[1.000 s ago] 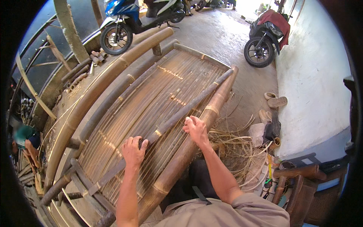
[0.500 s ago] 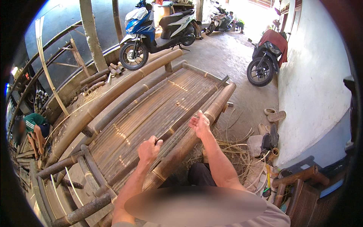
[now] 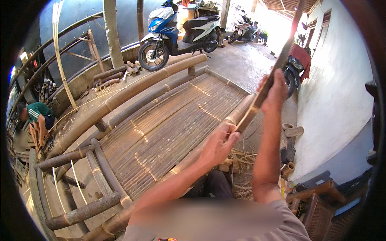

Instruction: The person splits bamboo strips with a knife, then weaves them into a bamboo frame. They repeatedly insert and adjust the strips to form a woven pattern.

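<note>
Dark bamboo strip (image 3: 284, 53), held aloft in two hands beside a slatted bamboo bench (image 3: 173, 116)

Principal item: one long, narrow strip, dark brown along most of its length, with a paler patch near the lower end. Position: raised in front of the person, over the near edge of the bench, slanting upward to the right; its upper part reaches the top of the view.

Left hand (image 3: 219, 145): closed on the lower end of the strip, above the bench's thick near rail.

Right hand (image 3: 275, 92): wrapped around the strip farther up, well apart from the left.

Bench: low and long, lying diagonally. Seat of close parallel slats with short rows of pale marks. Heavy back pole (image 3: 108, 106) along the far side; armrest frame (image 3: 82, 213) of round poles at the near left end.

Surroundings, left: a co-worker (image 3: 38, 116) in a green top, bent low; short bamboo offcuts (image 3: 132, 68) piled beside a concrete post (image 3: 113, 36).

Surroundings, rear: a blue-and-white scooter (image 3: 189, 38) beyond the bench; a second scooter (image 3: 243, 31) farther back.

Surroundings, right: a dark scooter (image 3: 296, 64), partly hidden by the right hand and strip, draped with a red cloth (image 3: 304, 60); a white wall (image 3: 333, 80); sandals (image 3: 293, 131) near its foot; loose peelings (image 3: 246, 162) on the floor; a brown seat (image 3: 317, 213) in the lower corner.
</note>
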Tool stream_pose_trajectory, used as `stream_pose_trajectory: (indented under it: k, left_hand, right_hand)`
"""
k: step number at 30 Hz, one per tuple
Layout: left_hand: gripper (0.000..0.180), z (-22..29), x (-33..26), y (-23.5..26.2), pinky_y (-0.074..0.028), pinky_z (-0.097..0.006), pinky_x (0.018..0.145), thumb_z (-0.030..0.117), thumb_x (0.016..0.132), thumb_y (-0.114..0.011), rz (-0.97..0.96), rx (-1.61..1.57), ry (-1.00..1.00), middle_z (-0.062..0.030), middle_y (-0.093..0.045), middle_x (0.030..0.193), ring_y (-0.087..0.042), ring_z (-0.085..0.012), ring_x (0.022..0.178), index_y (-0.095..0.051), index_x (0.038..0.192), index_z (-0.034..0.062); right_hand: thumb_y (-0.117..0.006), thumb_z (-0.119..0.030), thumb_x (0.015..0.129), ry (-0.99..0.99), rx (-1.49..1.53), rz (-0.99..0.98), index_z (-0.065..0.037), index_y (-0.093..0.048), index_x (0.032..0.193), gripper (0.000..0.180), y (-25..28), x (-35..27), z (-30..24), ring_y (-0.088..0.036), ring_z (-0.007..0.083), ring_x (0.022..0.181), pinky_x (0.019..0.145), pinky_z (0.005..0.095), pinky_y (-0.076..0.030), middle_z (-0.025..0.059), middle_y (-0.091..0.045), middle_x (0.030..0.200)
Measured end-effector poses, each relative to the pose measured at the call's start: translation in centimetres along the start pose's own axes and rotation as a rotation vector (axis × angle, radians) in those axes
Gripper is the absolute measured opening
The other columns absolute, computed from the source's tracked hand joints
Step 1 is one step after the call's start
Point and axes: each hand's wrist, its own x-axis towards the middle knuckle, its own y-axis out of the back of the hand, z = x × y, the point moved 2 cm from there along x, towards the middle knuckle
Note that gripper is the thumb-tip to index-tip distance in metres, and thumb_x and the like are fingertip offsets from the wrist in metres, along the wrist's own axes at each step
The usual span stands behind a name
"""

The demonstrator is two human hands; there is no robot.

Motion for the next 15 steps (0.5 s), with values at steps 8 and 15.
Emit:
stream_pose_trajectory:
  k: [8, 15]
  left_hand:
    - [0.046, 5.1, 4.4, 6.2, -0.052, -0.035, 0.087, 0.043, 0.1, -0.058, 0.38, -0.155, -0.21, -0.0064, -0.064, 0.108, -0.06, -0.0171, 0.102, -0.059, 0.129, 0.0069]
    - [0.068, 11.3, 12.4, 17.2, -0.05, -0.032, 0.076, 0.062, 0.097, -0.054, 0.678, -0.122, -0.457, -0.0072, -0.059, 0.102, -0.056, -0.0148, 0.091, -0.056, 0.129, 0.0016]
  right_hand:
    - [-0.049, -0.043, 0.107, 0.269, -0.423, -0.134, -0.009, -0.056, 0.093, 0.038, 1.0, -3.8, -0.2, -0.057, 0.0095, 0.052, 0.044, 0.0257, -0.047, 0.0005, -0.056, 0.065]
    - [-0.054, -0.039, 0.105, 0.064, -0.573, -0.312, -0.003, -0.064, 0.115, 0.038, 5.0, -11.2, 11.4, -0.056, 0.0079, 0.054, 0.049, 0.0269, -0.044, 0.0009, -0.06, 0.066]
